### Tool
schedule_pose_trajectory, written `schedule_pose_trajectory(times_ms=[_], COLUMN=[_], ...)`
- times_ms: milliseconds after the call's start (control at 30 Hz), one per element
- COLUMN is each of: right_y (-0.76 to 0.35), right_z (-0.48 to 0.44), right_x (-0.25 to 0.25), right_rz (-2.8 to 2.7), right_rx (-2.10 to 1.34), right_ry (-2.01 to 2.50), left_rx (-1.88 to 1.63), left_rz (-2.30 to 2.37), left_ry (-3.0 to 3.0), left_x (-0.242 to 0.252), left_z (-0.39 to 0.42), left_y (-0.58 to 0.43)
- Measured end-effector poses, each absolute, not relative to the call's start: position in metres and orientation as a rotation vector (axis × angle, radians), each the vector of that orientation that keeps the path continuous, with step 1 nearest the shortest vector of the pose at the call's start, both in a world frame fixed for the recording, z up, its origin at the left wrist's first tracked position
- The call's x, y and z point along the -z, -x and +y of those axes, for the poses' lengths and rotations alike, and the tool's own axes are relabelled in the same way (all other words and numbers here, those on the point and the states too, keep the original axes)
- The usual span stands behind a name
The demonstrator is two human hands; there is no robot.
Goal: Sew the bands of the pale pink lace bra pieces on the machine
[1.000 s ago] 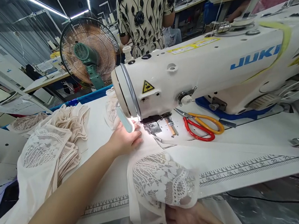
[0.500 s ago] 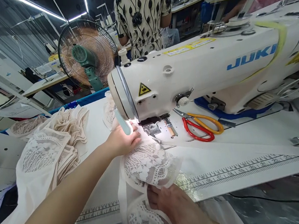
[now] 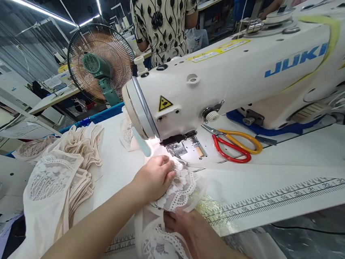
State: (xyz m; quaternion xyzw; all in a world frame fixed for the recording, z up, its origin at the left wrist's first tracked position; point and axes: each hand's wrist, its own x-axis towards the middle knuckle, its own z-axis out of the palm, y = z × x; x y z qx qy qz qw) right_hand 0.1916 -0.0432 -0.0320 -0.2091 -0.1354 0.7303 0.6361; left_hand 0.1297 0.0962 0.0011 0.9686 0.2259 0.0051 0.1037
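White lace fabric [image 3: 178, 192] runs from under the head of the sewing machine [image 3: 184, 100] toward the table's front edge. My left hand [image 3: 156, 178] lies on this lace just in front of the needle area, fingers bent and close together, pressing on the cloth. Nearer the front edge, my right hand [image 3: 189, 225] holds the lace with its thumb on top and the fingers partly hidden beneath. A second lace cup [image 3: 164, 252] hangs beside the right wrist. The needle itself is hidden by the machine head and glare.
Scissors with red and orange handles [image 3: 237, 143] lie under the machine arm. Stacked lace pieces [image 3: 57, 173] rest at left. A printed ruler [image 3: 273, 199] runs along the table front. Behind are a fan [image 3: 101, 65] and a person in a patterned top [image 3: 165, 20].
My left hand has moved back from the needle area toward me, along the lace. My right hand has shifted slightly left, still on the fabric. The view has shifted slightly.
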Motion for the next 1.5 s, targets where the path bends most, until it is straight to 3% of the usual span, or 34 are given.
schedule_pose_trajectory(times_ms=[567, 800, 967, 1067, 1167, 1267, 1333, 1500], right_y=[-0.189, -0.192, -0.197, -0.214, -0.249, -0.283, -0.297, -0.303], right_z=[-0.030, -0.027, -0.032, -0.043, -0.048, -0.038, -0.025, 0.000], right_x=[0.039, 0.040, 0.035, 0.035, 0.036, 0.036, 0.035, 0.038], right_rz=[-0.219, -0.315, -0.432, -0.787, -1.376, -1.805, -1.996, -2.329], right_rx=[-1.646, -1.690, -1.696, -1.691, -1.340, -0.477, -0.079, 0.167], right_ry=[0.271, 0.375, 0.489, 0.683, 1.100, 1.478, 1.620, 1.567], left_rx=[0.255, 0.470, 0.540, 0.534, 0.417, 0.256, 0.198, 0.084], left_rz=[0.734, 0.953, 0.883, 0.744, 0.527, 0.351, 0.295, 0.418], left_ry=[-3.071, -3.035, -3.058, -3.066, -3.067, -3.078, -3.071, -3.016], left_x=[-0.007, -0.008, -0.011, -0.011, -0.011, -0.011, -0.010, 0.000], left_z=[0.111, 0.104, 0.108, 0.123, 0.136, 0.129, 0.110, 0.061], left_y=[-0.137, -0.144, -0.137, -0.124, -0.112, -0.107, -0.107, -0.112])
